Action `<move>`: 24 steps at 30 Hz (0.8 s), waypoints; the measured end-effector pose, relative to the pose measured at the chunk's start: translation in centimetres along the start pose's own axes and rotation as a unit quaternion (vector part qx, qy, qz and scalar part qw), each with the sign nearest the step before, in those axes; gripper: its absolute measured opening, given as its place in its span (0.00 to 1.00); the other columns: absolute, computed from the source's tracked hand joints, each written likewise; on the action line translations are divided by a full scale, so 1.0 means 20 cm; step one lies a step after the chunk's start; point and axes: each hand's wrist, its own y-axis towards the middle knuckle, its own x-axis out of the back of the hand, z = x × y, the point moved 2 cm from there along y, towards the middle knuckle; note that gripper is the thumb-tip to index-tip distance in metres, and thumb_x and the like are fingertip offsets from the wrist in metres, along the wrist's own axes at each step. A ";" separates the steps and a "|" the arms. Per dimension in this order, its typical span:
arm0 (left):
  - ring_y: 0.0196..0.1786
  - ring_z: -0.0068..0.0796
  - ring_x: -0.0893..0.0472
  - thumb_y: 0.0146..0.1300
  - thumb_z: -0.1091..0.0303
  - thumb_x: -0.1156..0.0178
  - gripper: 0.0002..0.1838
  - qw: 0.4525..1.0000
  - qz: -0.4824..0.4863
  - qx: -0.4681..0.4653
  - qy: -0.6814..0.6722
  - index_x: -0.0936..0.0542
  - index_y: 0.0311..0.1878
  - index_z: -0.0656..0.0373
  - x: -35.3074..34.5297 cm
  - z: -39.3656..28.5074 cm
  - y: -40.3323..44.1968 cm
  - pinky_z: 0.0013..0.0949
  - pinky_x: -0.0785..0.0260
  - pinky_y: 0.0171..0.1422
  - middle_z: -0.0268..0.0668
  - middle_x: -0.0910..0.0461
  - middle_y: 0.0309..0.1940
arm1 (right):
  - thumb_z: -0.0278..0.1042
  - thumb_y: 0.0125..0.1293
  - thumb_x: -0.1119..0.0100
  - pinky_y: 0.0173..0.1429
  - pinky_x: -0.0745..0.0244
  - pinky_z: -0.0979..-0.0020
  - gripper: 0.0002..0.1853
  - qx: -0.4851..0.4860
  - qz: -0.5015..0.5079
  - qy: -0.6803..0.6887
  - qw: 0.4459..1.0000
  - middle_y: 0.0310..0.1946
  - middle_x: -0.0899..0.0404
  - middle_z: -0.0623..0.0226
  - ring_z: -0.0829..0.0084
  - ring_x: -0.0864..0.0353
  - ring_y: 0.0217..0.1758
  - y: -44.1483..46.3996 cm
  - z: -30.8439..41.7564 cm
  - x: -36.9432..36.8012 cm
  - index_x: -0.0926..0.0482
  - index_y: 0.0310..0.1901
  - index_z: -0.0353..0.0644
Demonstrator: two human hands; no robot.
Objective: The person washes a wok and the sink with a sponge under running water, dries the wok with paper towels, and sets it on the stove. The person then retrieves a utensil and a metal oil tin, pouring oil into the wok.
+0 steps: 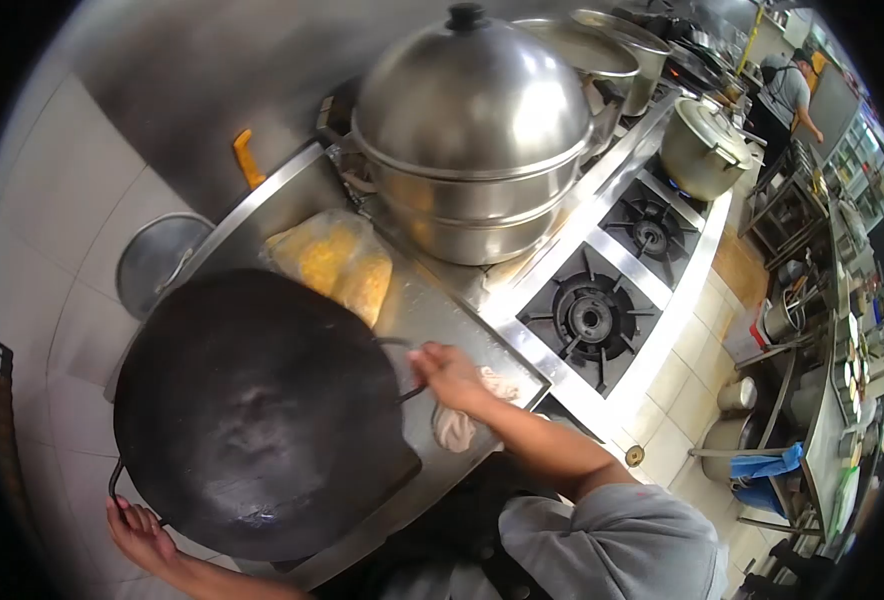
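A large dark wok (262, 420) fills the lower left of the head view, over the steel counter (432, 330). My left hand (142, 532) is closed around its loop handle at the lower left. On the other side, my right hand (447, 378) grips the opposite handle. The wok's inside looks bare, with a shiny patch near the bottom. Close to my right hand, a crumpled cloth (455, 428) lies on the counter. Behind the wok's far rim sits a clear plastic bag with yellow food (332, 262); the rim hides part of it.
A domed steel steamer (472, 130) stands behind the counter. Right of it are two bare burners (590, 316) and a lidded pot (704, 150) over a blue flame. A round metal lid (162, 262) is at the left. Far back, a person (787, 90) stands near shelves.
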 end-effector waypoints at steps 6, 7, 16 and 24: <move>0.12 0.14 0.49 0.71 0.64 0.56 0.12 0.916 0.371 -0.023 -0.148 0.28 0.38 0.61 -0.63 0.16 -0.54 0.22 0.54 0.18 0.24 0.45 0.10 | 0.42 0.68 0.49 0.32 0.29 0.74 0.15 0.092 -0.292 -0.089 0.948 0.20 0.23 0.68 0.76 0.24 0.24 -0.42 0.03 1.11 0.21 0.33 0.38; 0.13 0.15 0.45 0.69 0.65 0.55 0.11 0.880 0.438 0.008 -0.187 0.27 0.43 0.61 -0.76 0.21 -0.63 0.25 0.49 0.18 0.26 0.42 0.12 | 0.41 0.68 0.49 0.35 0.29 0.74 0.14 0.102 -0.302 0.000 0.948 0.22 0.22 0.67 0.75 0.23 0.28 -0.48 -0.06 1.31 0.20 0.35 0.39; 0.19 0.17 0.31 0.70 0.56 0.50 0.15 0.789 0.497 0.360 -0.022 0.27 0.39 0.61 -1.72 1.23 -1.62 0.26 0.29 0.26 0.28 0.34 0.19 | 0.46 0.71 0.50 0.17 0.51 0.79 0.18 -0.030 -0.330 -0.055 0.942 0.14 0.40 0.82 0.87 0.42 0.14 -0.67 -0.94 2.89 0.32 0.24 0.49; 0.16 0.27 0.26 0.69 0.66 0.57 0.14 0.779 0.473 0.362 0.194 0.30 0.31 0.64 -1.83 1.78 -1.90 0.34 0.34 0.21 0.35 0.29 0.16 | 0.44 0.70 0.52 0.11 0.52 0.76 0.19 -0.177 -0.289 -0.116 0.934 0.09 0.40 0.75 0.82 0.42 0.08 -0.44 -1.47 3.05 0.35 0.20 0.47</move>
